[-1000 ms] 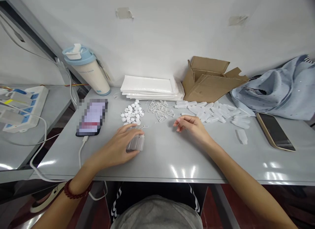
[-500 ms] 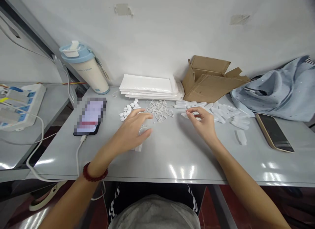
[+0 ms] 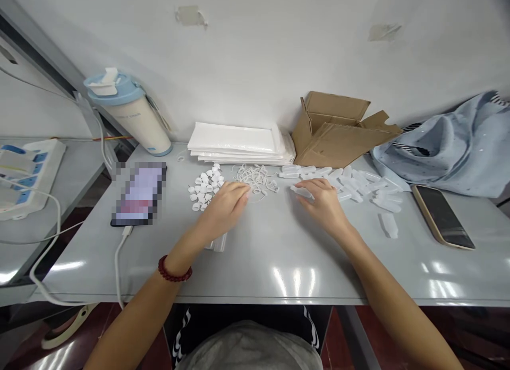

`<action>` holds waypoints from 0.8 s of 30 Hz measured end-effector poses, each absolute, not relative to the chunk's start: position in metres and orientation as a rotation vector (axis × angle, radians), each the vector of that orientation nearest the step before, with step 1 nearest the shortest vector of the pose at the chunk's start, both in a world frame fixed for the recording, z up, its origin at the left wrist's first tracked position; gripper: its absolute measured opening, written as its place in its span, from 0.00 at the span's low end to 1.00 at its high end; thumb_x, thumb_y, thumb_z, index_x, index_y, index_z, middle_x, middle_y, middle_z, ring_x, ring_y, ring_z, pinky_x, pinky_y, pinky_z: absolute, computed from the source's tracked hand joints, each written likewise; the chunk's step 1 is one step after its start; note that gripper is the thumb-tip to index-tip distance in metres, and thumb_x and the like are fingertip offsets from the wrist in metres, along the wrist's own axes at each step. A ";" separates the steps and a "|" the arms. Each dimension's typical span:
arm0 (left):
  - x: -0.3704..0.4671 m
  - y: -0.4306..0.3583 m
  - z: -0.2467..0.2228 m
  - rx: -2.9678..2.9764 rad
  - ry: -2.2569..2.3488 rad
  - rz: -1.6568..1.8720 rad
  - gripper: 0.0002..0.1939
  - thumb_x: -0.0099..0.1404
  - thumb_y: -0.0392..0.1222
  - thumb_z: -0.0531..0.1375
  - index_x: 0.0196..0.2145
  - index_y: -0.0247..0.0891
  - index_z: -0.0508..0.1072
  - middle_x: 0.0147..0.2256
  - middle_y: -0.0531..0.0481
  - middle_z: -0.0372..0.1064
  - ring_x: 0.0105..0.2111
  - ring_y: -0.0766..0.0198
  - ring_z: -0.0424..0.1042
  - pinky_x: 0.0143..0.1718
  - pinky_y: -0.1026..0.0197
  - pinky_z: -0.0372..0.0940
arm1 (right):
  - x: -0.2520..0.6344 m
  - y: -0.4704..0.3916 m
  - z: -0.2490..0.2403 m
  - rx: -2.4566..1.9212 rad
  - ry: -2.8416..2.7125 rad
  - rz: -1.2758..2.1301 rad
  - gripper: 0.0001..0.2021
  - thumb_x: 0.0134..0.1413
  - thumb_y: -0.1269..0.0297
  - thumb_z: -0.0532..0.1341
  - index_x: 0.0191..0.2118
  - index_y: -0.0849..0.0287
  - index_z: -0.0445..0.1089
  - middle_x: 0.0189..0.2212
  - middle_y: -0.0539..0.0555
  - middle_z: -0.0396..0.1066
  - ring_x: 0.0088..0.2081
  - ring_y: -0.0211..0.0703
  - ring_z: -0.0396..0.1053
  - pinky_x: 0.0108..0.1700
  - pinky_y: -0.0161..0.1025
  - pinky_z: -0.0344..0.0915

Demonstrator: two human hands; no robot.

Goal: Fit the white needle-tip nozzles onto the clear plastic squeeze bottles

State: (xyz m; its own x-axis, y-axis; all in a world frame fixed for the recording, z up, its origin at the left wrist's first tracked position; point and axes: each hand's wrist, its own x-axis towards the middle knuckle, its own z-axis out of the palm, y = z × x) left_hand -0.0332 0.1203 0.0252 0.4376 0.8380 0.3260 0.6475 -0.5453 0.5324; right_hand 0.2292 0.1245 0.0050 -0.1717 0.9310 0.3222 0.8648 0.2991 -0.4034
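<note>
Fingers together, my left hand [image 3: 226, 206] is at the near edge of a pile of thin white loops [image 3: 255, 174]. A pale loop arcs from its fingertips; the grip itself is partly hidden. Small white caps [image 3: 202, 188] with thin dark bits lie scattered left of this hand. Under its wrist, clear plastic strips [image 3: 219, 243] are partly covered. My right hand [image 3: 324, 203] has its thumb and fingers around a translucent plastic tube [image 3: 299, 191], whose end points left. Similar translucent tubes [image 3: 353, 183] are heaped behind and to the right of it, one [image 3: 388, 225] lying apart.
White packets [image 3: 235, 139] are stacked against the wall beside an open cardboard box [image 3: 338, 139]. A bottle [image 3: 131, 118] and a cabled phone [image 3: 139, 192] stand and lie at left. Another phone [image 3: 442, 216] and blue cloth [image 3: 450, 147] are at right. A power strip [image 3: 43, 173] sits far left.
My left hand has moved right towards the loops and its fingers have come together, uncovering more caps. My right hand has lowered slightly and closed around a tube.
</note>
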 end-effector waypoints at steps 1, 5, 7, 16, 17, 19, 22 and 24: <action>-0.035 0.121 0.026 2.321 1.318 0.883 0.15 0.70 0.38 0.49 0.40 0.37 0.75 0.43 0.45 0.75 0.45 0.55 0.71 0.43 0.51 0.70 | 0.229 0.124 0.005 -1.612 -2.074 0.155 0.11 0.52 0.70 0.57 0.41 0.58 0.73 0.41 0.59 0.76 0.47 0.59 0.67 0.45 0.52 0.59; -0.038 0.121 0.025 2.174 1.407 1.141 0.11 0.67 0.37 0.53 0.38 0.38 0.76 0.40 0.46 0.77 0.42 0.57 0.74 0.36 0.57 0.72 | 0.229 0.123 0.002 -1.638 -2.106 0.104 0.13 0.53 0.71 0.56 0.42 0.57 0.73 0.40 0.60 0.76 0.46 0.58 0.68 0.44 0.52 0.58; -0.036 0.120 0.024 2.149 1.362 1.204 0.09 0.66 0.36 0.56 0.34 0.38 0.77 0.38 0.47 0.77 0.40 0.59 0.75 0.37 0.57 0.72 | 0.227 0.122 -0.001 -1.630 -2.122 0.105 0.13 0.54 0.72 0.55 0.42 0.57 0.74 0.39 0.59 0.76 0.46 0.57 0.69 0.45 0.52 0.58; -0.017 0.102 0.031 1.942 1.261 1.155 0.06 0.60 0.32 0.61 0.37 0.37 0.74 0.30 0.53 0.76 0.30 0.67 0.76 0.36 0.64 0.75 | 0.201 0.105 0.014 -1.174 -1.979 0.247 0.08 0.59 0.68 0.59 0.44 0.57 0.70 0.40 0.57 0.76 0.42 0.48 0.73 0.46 0.47 0.67; -0.016 0.100 0.032 1.913 1.260 1.145 0.06 0.60 0.32 0.62 0.36 0.37 0.74 0.30 0.53 0.76 0.30 0.67 0.76 0.36 0.64 0.75 | 0.196 0.100 0.017 -1.134 -1.950 0.345 0.08 0.58 0.67 0.61 0.44 0.56 0.70 0.40 0.56 0.76 0.41 0.45 0.74 0.44 0.44 0.69; -0.015 0.098 0.033 1.871 1.254 1.124 0.04 0.60 0.33 0.63 0.34 0.37 0.75 0.30 0.53 0.76 0.31 0.67 0.76 0.36 0.64 0.75 | 0.186 0.091 0.020 -1.092 -1.897 0.518 0.10 0.56 0.67 0.63 0.45 0.55 0.70 0.39 0.54 0.76 0.39 0.42 0.75 0.43 0.40 0.71; -0.015 0.096 0.032 1.837 1.228 1.098 0.04 0.59 0.32 0.63 0.34 0.38 0.76 0.32 0.53 0.76 0.32 0.67 0.76 0.37 0.64 0.76 | 0.176 0.083 0.020 -1.040 -1.873 0.663 0.12 0.55 0.67 0.65 0.46 0.54 0.69 0.40 0.53 0.76 0.40 0.41 0.75 0.44 0.39 0.72; -0.015 0.095 0.031 1.827 1.205 1.090 0.06 0.60 0.32 0.62 0.35 0.38 0.77 0.33 0.53 0.76 0.34 0.67 0.75 0.39 0.63 0.75 | 0.174 0.081 0.019 -1.012 -1.878 0.694 0.13 0.55 0.68 0.65 0.46 0.55 0.70 0.41 0.53 0.76 0.41 0.42 0.75 0.45 0.40 0.71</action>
